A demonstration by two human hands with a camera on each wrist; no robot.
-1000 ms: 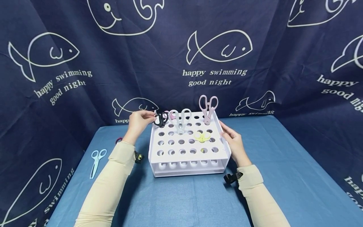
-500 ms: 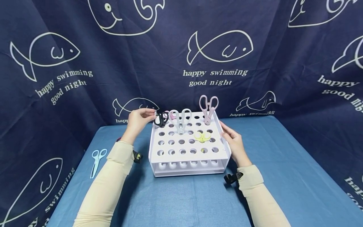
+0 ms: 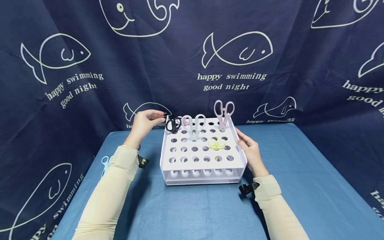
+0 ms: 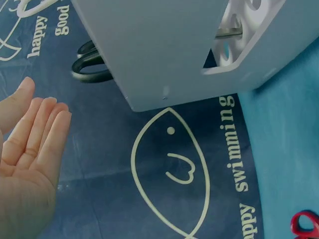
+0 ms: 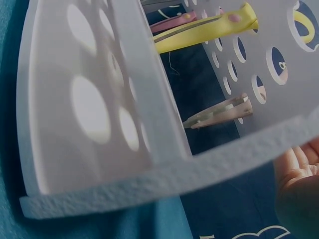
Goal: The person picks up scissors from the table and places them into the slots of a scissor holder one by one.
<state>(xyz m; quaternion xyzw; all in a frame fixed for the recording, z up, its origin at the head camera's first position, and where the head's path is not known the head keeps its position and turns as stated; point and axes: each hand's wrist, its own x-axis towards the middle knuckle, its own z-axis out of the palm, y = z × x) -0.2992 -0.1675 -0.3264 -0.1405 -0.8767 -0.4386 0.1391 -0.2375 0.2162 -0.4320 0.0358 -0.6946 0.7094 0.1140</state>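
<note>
A white rack (image 3: 186, 155) with rows of round holes stands before me. Black scissors (image 3: 173, 126) sit handles-up in its back left hole. My left hand (image 3: 143, 125) hovers beside that corner, fingers extended; the left wrist view shows an empty palm, apart from the black handles. My right hand (image 3: 251, 154) holds the rack's right side wall, thumb at its top edge and fingers along the outside. Also standing in the rack are pale grey scissors (image 3: 194, 128), mauve scissors (image 3: 223, 115), yellow scissors (image 3: 217, 144) and pink scissors (image 3: 183, 120), partly hidden.
Light blue scissors (image 3: 105, 161) lie on the blue-covered table at left, largely behind my sleeve. Red scissors handles (image 4: 301, 226) show on the table in the left wrist view. A dark fish-printed curtain (image 3: 237, 66) hangs right behind the rack.
My left hand, earlier with fingertips at the black scissors' handles, has moved up and away from them. The scissors stay in the rack. My right hand keeps its place on the rack.
</note>
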